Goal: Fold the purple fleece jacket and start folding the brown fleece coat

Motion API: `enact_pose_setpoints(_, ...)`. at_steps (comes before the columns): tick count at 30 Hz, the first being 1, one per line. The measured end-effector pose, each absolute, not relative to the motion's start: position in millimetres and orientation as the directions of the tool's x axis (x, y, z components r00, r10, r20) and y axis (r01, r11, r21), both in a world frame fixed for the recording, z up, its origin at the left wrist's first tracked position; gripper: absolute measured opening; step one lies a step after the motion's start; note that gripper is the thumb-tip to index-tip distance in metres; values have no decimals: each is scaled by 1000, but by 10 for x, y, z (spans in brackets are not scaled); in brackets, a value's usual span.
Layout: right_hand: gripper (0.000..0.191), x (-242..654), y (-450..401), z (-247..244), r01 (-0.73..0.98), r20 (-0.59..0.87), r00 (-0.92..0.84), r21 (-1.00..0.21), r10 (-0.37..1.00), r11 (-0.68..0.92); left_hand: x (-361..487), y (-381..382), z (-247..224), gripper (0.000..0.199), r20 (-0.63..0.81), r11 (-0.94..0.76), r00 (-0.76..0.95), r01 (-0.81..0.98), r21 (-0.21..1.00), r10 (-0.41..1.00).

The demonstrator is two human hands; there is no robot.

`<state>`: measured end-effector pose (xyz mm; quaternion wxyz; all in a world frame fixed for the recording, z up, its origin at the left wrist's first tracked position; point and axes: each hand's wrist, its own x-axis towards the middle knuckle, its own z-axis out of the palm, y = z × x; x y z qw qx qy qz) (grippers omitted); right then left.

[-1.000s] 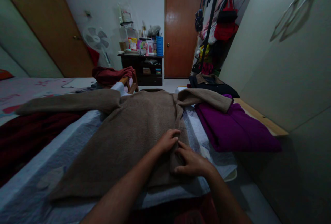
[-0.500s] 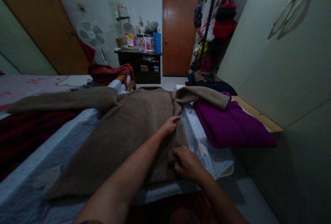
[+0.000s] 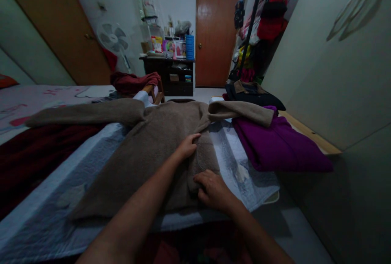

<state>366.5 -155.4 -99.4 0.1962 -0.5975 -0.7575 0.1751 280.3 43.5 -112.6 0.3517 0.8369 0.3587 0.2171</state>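
A brown long-sleeved garment [image 3: 152,154] lies spread on a light blue quilted cover [image 3: 100,142], its sleeves stretched to both sides. The right edge of its body is folded inward, and a pocket shows on the folded part. My left hand [image 3: 187,147] is closed on the fold near its upper part, below the right sleeve. Lower down, my right hand [image 3: 214,188] has its fingers curled on the same folded edge, near the hem. The tip of the right sleeve rests over a folded purple garment [image 3: 281,146].
Dark red cloth [image 3: 39,150] lies at the left. Behind stand a wooden chair with a red cloth [image 3: 134,83], a fan [image 3: 114,40] and a dark shelf [image 3: 168,77]. A dark garment with brown collar [image 3: 253,95] sits beyond the purple one. A pale cabinet [image 3: 330,73] borders the right.
Both hands have moved a little to the left with the garment's right edge, which is folded further inward over the body. More of the pocket shows. The view has shifted slightly.
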Motion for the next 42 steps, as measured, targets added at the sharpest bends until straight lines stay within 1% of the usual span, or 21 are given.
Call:
enact_pose_setpoints(2,32,3627,-1543,-1061,834,75,-224,-501,972,231,2743,402,-1204,67,88,-551,628,597,583,773)
enact_pose_setpoints(4,32,3608,-1540,-1114,828,69,-235,-508,969,237,2716,346,-1283,63,72,-558,602,681,474,795)
enact_pose_setpoints(7,34,3622,-1547,-1132,800,81,-245,-546,966,249,2722,244,-1367,59,72,-557,587,713,426,807)
enact_pose_setpoints(10,31,3696,-1540,-1071,733,88,-271,-626,958,265,2741,168,-1406,55,122,-587,582,745,316,804)
enact_pose_setpoints(11,29,3732,-1529,-1048,704,100,-264,-660,959,263,2742,156,-1415,55,145,-596,580,757,267,802)
enact_pose_setpoints(13,28,3807,-1495,-1022,669,169,-174,-703,970,243,2732,158,-1438,56,180,-610,583,769,191,792)
enact_pose_setpoints(15,33,3866,-1454,-1049,705,262,-43,-676,964,215,2705,186,-1467,58,182,-629,603,756,180,776)
enact_pose_setpoints(17,38,3886,-1423,-1126,792,288,10,-587,957,169,2668,225,-1491,58,170,-659,637,727,193,752)
enact_pose_setpoints(20,52,3842,-1416,-1270,893,159,-29,-440,987,97,2626,268,-1477,52,133,-678,667,701,219,733)
enact_pose_setpoints(23,61,3773,-1437,-1346,934,56,-40,-351,998,57,2643,267,-1378,44,124,-673,664,711,203,738)
enact_pose_setpoints(25,62,3749,-1449,-1343,940,32,-44,-338,998,53,2691,254,-1295,37,185,-693,668,705,151,721)
enact_pose_setpoints(27,62,3751,-1455,-1307,932,13,-49,-359,999,51,2750,247,-1245,35,256,-744,705,659,110,662)
enact_pose_setpoints(29,64,3786,-1446,-1246,915,-7,-60,-399,998,52,2799,258,-1258,38,269,-806,762,578,129,589)
enact_pose_setpoints(31,60,3869,-1405,-1163,883,-15,-89,-465,996,72,2825,284,-1334,42,233,-822,789,531,206,568)
enact_pose_setpoints(33,44,4011,-1313,-1064,816,4,-106,-571,994,89,2826,309,-1433,43,210,-800,779,531,279,590)
enact_pose_setpoints(35,31,4210,-1155,-965,715,70,-29,-696,997,69,2814,315,-1506,42,221,-779,756,543,312,616)
enact_pose_setpoints(38,32,4556,-801,-860,523,196,289,-852,937,17,2800,284,-1523,45,235,-772,743,552,314,627)
enact_pose_setpoints(39,34,4666,-664,-843,427,189,399,-904,897,1,2799,269,-1511,46,233,-771,742,555,312,629)
enact_pose_setpoints(40,35,4765,-524,-833,291,149,505,-957,850,-6,2799,257,-1497,46,230,-770,742,558,310,630)
enact_pose_setpoints(41,36,4852,-385,-830,128,84,595,-992,799,9,2800,247,-1484,46,226,-768,741,562,308,632)
enact_pose_setpoints(42,34,4927,-253,-832,-60,-6,703,-997,711,50,2802,241,-1476,47,222,-766,740,565,307,635)
